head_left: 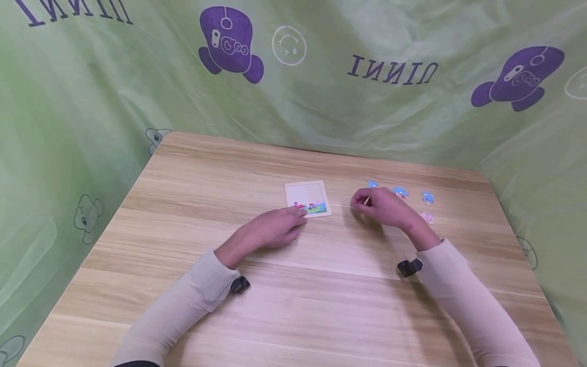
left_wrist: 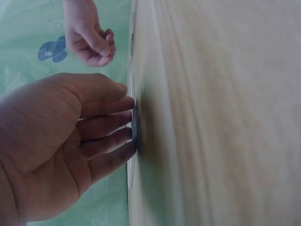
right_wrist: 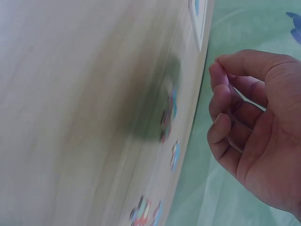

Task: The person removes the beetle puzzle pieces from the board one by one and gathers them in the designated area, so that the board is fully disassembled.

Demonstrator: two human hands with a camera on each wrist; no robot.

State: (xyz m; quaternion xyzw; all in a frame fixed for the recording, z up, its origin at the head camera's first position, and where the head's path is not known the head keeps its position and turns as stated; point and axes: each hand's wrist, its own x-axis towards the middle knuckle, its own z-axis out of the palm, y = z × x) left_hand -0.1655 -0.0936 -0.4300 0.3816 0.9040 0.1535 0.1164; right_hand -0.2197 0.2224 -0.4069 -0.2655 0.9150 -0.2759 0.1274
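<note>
Left hand (head_left: 275,228), fingers extended, touches the puzzle board (head_left: 306,192) near left; right hand (head_left: 381,205) hovers rightward, thumb meeting forefinger; I cannot tell whether they pinch anything.

Two hands (head_left: 275,228) (head_left: 382,206), one tray (head_left: 305,191), four-plus puzzle pieces (head_left: 427,198)
</note>
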